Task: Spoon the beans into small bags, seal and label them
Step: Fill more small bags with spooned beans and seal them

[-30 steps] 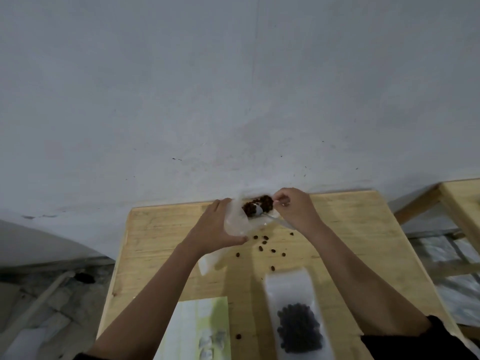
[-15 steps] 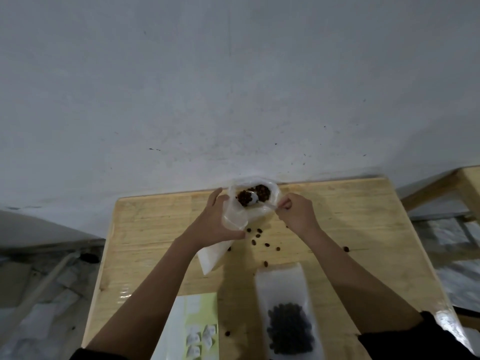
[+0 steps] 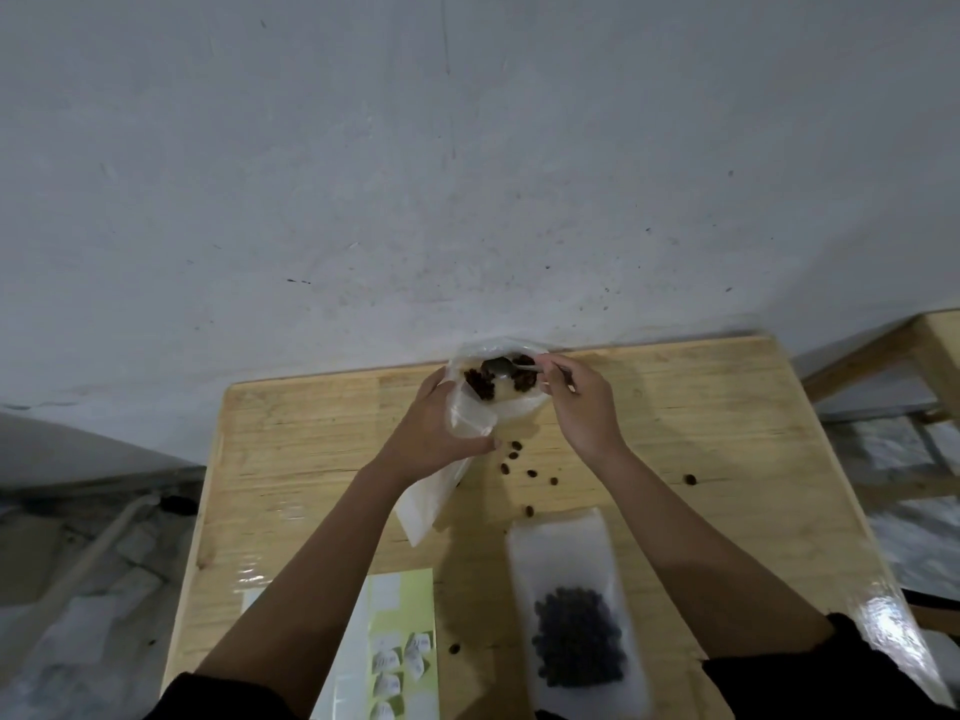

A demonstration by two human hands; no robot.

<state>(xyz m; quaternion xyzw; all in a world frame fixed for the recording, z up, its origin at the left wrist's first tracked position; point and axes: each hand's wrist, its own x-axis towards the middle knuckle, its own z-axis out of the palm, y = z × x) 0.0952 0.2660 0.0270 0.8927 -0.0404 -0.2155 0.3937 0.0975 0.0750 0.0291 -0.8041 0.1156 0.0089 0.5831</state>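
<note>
Light wooden table (image 3: 727, 449), surface glossy at the near right corner. Loose beans (image 3: 530, 472) scattered mid-table, with one stray bean (image 3: 690, 479) toward the right edge. White pouch (image 3: 566, 558) lies flat at the near edge, dark beans visible inside. Label sheet (image 3: 402, 610) lies left of the pouch, apart from it.

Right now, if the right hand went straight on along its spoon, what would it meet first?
Probably the beans inside the open bag that the left hand holds: the spoon in the right hand sits at its mouth. Beyond them, the bag's far wall; depth is unclear.
</note>
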